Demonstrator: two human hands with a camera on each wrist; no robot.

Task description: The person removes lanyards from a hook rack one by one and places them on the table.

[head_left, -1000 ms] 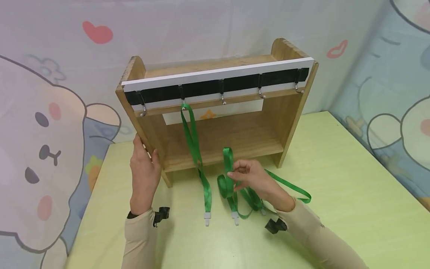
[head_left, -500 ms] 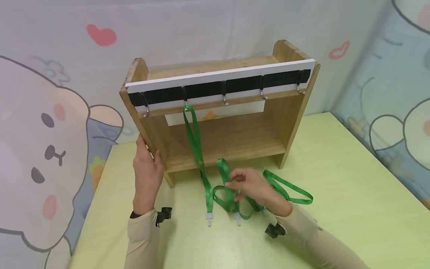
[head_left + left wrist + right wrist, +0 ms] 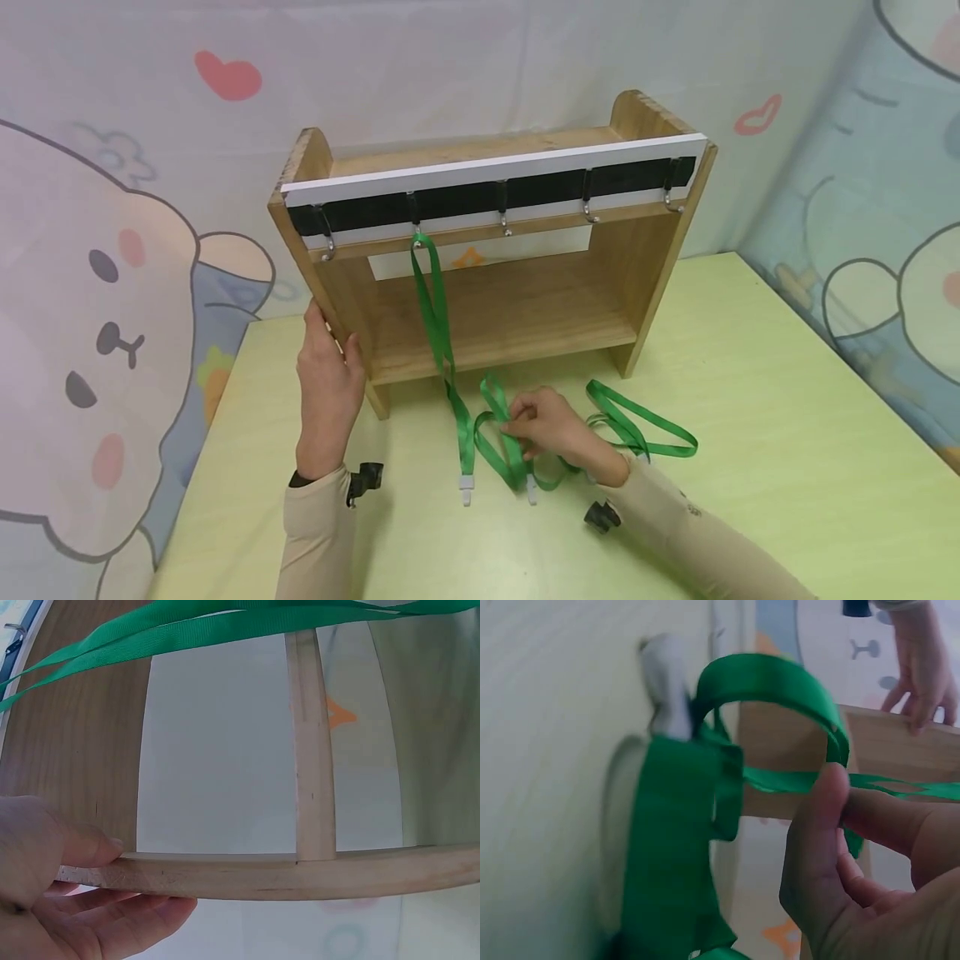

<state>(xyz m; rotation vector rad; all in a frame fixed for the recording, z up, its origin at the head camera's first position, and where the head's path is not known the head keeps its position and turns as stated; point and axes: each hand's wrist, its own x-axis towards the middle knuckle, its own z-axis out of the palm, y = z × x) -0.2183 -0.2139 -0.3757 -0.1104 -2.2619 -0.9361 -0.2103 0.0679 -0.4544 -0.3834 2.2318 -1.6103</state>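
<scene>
My left hand grips the left side panel of a small wooden shelf, thumb on the near face and fingers behind its edge. My right hand pinches a green lanyard between thumb and forefinger, low in front of the shelf. That strap forms a loop above the fingers, and its pale clip lies near the table. A second green lanyard hangs from the second hook from the left, its clip down by the table.
More green lanyard lies on the yellow-green table, right of my right hand. Several metal hooks line a black strip on the white board across the shelf's upper front. A cartoon-printed cloth stands behind.
My right hand has moved down toward the table, and the pinched lanyard's loop has sunk with it. My left hand keeps its grip on the shelf.
</scene>
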